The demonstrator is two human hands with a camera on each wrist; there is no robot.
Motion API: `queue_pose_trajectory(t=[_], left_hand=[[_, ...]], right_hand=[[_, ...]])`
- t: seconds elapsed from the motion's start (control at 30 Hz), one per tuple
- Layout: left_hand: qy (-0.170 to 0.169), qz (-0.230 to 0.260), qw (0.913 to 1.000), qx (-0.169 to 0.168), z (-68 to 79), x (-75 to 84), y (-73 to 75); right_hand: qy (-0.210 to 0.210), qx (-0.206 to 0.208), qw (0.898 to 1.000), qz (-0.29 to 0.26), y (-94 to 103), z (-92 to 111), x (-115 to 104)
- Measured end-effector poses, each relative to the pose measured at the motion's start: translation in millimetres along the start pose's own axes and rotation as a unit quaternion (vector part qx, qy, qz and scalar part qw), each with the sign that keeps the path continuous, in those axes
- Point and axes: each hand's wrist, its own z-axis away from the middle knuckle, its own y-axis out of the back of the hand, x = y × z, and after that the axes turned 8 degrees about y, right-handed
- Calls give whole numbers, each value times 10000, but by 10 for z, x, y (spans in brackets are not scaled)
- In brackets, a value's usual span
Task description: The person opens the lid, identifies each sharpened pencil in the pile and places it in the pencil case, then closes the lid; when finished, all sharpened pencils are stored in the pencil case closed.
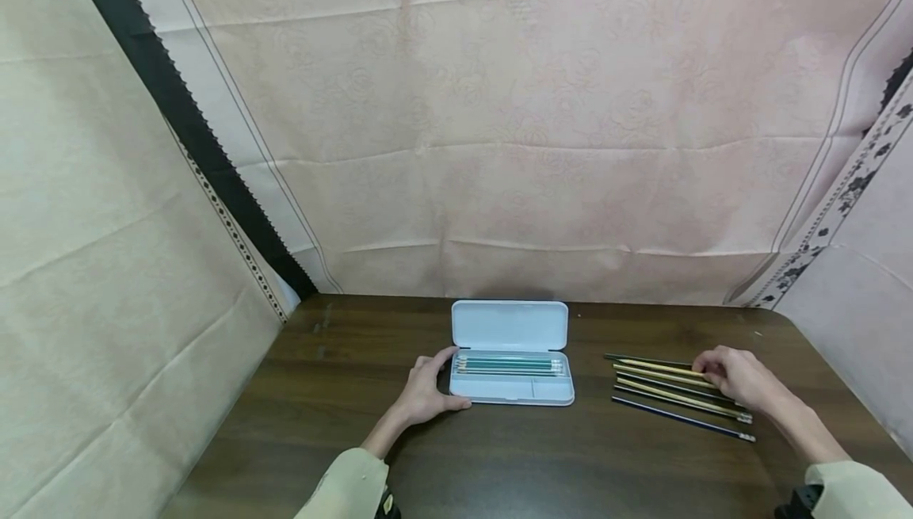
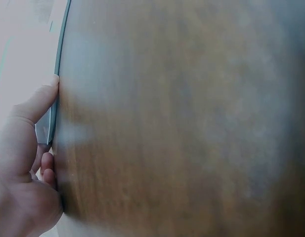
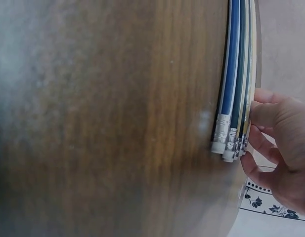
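Note:
A light blue pencil case (image 1: pixel 556 394) lies opened on the table, its lid (image 1: pixel 509 325) tipped back. Several green pencils (image 1: pixel 508 364) lie side by side in its upper part. My left hand (image 1: pixel 422 396) grips the case's left end, thumb at the front edge and fingers at the far side. To the right, several yellow and dark pencils lie in a loose row, a dark blue pencil (image 1: pixel 678 417) nearest me. My right hand (image 1: pixel 742 379) pinches a yellow pencil (image 1: pixel 659 368) near its eraser end, at the far side of the row. White erasers show in the right wrist view.
The brown wooden table (image 1: pixel 556 463) has its far edge against a hanging cream cloth (image 1: pixel 535 146). More cloth (image 1: pixel 93 265) slopes down along the left side, and a flower-trimmed cloth (image 1: pixel 856 329) borders the right. A gap of tabletop separates the case from the row.

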Motion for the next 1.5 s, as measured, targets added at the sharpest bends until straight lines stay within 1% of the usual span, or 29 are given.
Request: queue_pose_trajectory(t=[0.23, 0.5, 0.77, 0.97, 1.17, 1.4, 1.5], left_hand=[[37, 42, 10000, 0, 4, 11, 3], [-15, 43, 10000, 16, 10, 15, 3], [-30, 21, 10000, 32, 7, 11, 1], [-5, 12, 10000, 15, 6, 12, 4], [0, 9, 10000, 19, 6, 10, 6], [-15, -14, 10000, 42, 9, 4, 2], [2, -7, 10000, 27, 8, 10, 4]], right_hand=[[109, 123, 9999, 53, 27, -17, -48], [-35, 127, 9999, -21, 43, -67, -164], [-68, 110, 9999, -70, 46, -127, -282], [105, 258, 9996, -9, 14, -148, -363], [304, 276, 9991, -64, -6, -181, -448], [784, 590, 9951, -91, -71, -242, -544], [850, 594, 9945, -135, -90, -266, -582]])
